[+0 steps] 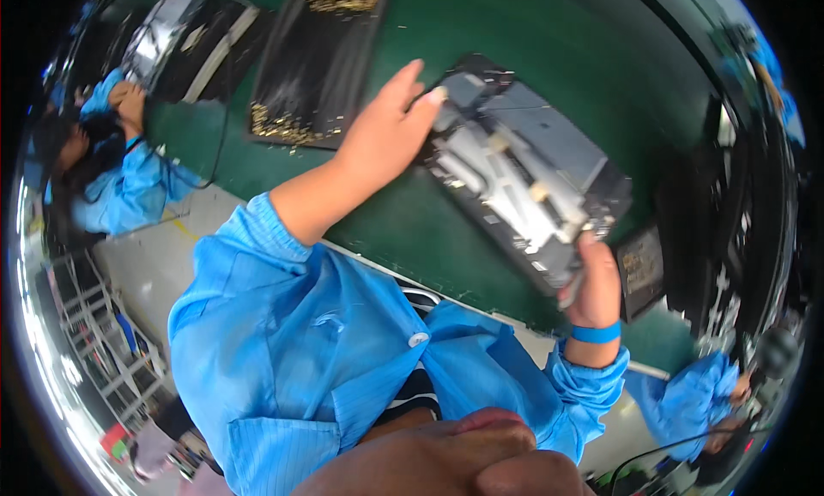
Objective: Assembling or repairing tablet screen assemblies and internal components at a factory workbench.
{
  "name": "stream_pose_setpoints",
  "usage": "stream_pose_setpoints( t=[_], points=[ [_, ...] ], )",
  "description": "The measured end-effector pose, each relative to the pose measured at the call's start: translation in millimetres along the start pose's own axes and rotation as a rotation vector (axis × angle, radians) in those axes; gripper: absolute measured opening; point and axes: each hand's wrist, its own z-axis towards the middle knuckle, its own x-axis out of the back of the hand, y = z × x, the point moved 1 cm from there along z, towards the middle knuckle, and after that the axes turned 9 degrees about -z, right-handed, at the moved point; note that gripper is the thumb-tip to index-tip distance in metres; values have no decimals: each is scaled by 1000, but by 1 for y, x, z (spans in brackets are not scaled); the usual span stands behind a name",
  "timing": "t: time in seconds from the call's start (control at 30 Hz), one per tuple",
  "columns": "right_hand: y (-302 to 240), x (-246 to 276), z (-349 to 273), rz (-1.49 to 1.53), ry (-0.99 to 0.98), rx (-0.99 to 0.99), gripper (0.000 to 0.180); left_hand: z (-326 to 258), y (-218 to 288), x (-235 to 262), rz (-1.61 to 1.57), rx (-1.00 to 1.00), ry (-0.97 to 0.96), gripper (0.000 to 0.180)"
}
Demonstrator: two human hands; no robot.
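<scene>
While a co-worker in a blue coat (120, 187) bends over the far left of the frame, face down at the edge of the green-topped table (412, 230), a metal rack of shelves (94, 324) stands on the floor at the lower left. Further right, near the top centre, a shallow black rectangular tray (318, 63) lies on the table with small brass-coloured parts scattered along its upper and lower ends. The left hand (386, 131), reaching in from a blue sleeve with an elastic cuff, is open with fingers spread and presses against the upper left end of a long black and grey metal chassis with pale ribbed parts inside (524, 183), which slants across the centre right of the frame above the table. The right hand (592, 286), wearing a blue wristband (596, 332), is closed on the chassis at its lower right corner. To handle such a unit well, I judge the closed hand should carry the weight while the open palm steadies the far end, keeping fingers off the exposed inner parts. Whether the chassis rests on the table or is lifted clear cannot be told. A flat dark device (642, 273) just right of it is partly hidden, and the right rim, with another blue-sleeved person (687, 402) at the lower right, is dark and warped.
</scene>
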Motion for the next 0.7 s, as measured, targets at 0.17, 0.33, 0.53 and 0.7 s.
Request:
stream_pose_setpoints(
  t=[0.17,0.33,0.53,0.7],
  points=[
    [-62,-23,56,185,48,107,25,-5,38,35,-133,-65,129,40],
    [-111,-42,155,196,134,121,36,-6,36,111,-373,-124,637,28],
    [-88,-98,173,86,23,109,55,13,8,223,-567,27,1101,46],
    [-65,-108,132,70,-25,153,49,51,-29,293,-877,378,904,53]
  ],
)
